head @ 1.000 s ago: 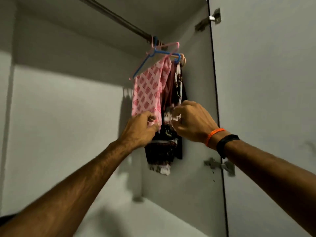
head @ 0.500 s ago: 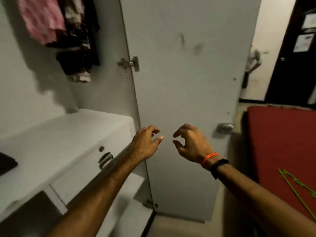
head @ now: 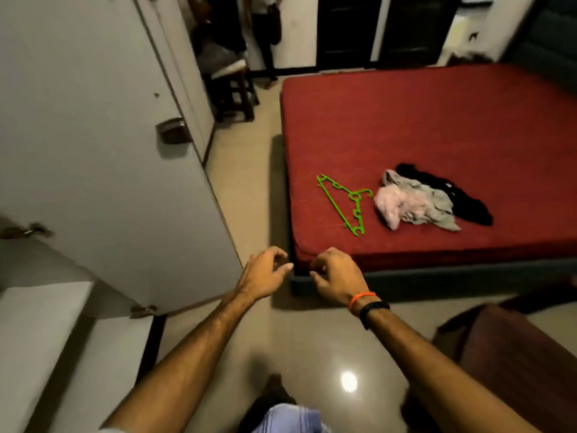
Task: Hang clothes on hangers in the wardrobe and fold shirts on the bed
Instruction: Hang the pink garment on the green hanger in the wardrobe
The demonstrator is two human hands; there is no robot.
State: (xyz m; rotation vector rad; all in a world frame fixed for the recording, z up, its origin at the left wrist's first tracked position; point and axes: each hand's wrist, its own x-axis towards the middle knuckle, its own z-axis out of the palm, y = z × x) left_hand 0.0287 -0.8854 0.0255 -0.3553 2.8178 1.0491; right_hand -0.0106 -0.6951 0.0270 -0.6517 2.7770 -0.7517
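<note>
A green hanger (head: 343,203) lies flat on the red bed (head: 437,120) near its front left corner. Right of it sits a crumpled pile: a pale pink and grey garment (head: 412,204) with a black garment (head: 449,195) behind it. My left hand (head: 265,275) and my right hand (head: 335,276) hover side by side over the floor in front of the bed's corner. Both have loosely curled fingers and hold nothing. An orange band and a black band circle my right wrist.
The open grey wardrobe door (head: 103,145) stands at the left, with white shelves (head: 34,323) below it. A dark wooden stool (head: 234,92) stands at the back. A brown wooden piece of furniture (head: 518,354) is at the lower right. Glossy beige floor (head: 299,345) lies between.
My hands let go of the clothes hanging in the wardrobe and dropped. The view swung away from the wardrobe rail, past the door, down to the bed and floor.
</note>
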